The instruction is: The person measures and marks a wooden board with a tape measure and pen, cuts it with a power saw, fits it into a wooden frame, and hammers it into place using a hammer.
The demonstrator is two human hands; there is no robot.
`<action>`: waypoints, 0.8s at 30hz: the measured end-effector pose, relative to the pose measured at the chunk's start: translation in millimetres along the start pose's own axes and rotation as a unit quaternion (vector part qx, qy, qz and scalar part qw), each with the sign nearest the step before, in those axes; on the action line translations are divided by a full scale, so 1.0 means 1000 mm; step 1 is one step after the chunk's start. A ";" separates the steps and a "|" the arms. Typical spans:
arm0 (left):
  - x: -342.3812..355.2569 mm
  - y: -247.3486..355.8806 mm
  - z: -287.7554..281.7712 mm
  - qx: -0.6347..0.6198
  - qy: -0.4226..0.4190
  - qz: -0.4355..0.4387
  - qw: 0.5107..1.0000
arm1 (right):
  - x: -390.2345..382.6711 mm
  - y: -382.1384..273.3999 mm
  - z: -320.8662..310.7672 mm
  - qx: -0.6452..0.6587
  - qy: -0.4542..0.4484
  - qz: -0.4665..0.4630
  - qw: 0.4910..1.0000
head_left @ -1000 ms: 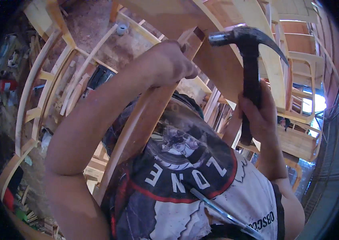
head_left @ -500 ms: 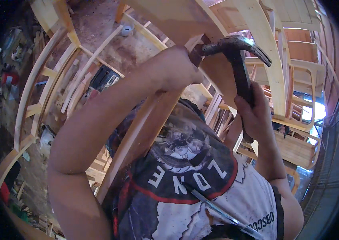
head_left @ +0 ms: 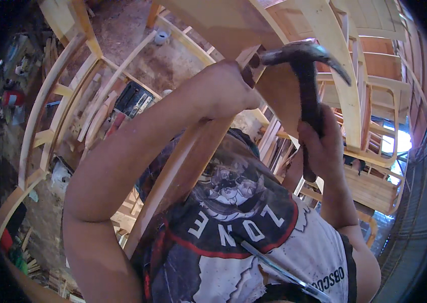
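My left hand [head_left: 231,91] is closed around the upper end of a long, pale wooden bar [head_left: 173,174], which slants down against my body. Just past its fingers, a small dark reddish-brown piece [head_left: 248,77] shows at the bar's end; the hand hides part of it. My right hand [head_left: 322,144] grips the dark handle of a claw hammer [head_left: 304,54]. The hammer's striking face points left toward the bar's end, close beside the dark piece, and the claw curves off to the right. Whether the face touches the wood I cannot tell.
Curved wooden frames [head_left: 37,121] stand at the left, and a broad wooden panel [head_left: 208,22] lies ahead. Wooden chair-like frames [head_left: 375,121] stack up at the right. An open dark tool case [head_left: 132,98] and a white round object [head_left: 161,37] sit on the floor.
The hammer head has shifted slightly right, drawing a little away from the bar's end, with my right hand. My left hand keeps its hold, moving slightly right.
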State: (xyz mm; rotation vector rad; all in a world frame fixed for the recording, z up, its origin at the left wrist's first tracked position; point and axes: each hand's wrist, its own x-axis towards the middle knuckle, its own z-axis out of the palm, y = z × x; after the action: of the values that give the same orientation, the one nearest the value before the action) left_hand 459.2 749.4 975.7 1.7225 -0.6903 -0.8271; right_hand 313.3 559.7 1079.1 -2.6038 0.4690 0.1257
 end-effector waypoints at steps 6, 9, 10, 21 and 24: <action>0.002 0.002 0.004 0.013 0.009 -0.050 0.999 | 0.015 0.002 -0.023 0.297 0.044 -0.012 0.954; -0.001 0.005 0.001 0.041 -0.002 -0.083 0.996 | 0.023 -0.011 -0.043 0.293 0.043 0.045 0.954; 0.000 -0.002 0.006 0.030 0.017 -0.069 0.997 | 0.026 -0.011 -0.050 0.268 0.028 0.069 0.960; -0.044 0.008 0.001 0.112 0.038 -0.177 0.977 | 0.025 0.017 -0.064 0.423 -0.114 0.096 0.894; -0.067 0.004 0.000 0.113 -0.027 -0.253 0.960 | 0.026 0.016 -0.064 0.402 -0.153 0.155 0.889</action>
State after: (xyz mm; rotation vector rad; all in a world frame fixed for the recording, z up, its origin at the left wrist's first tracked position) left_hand 419.9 800.4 992.8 2.1328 -0.3877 -1.1839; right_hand 332.3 507.9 1124.1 -1.6464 0.6470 0.3579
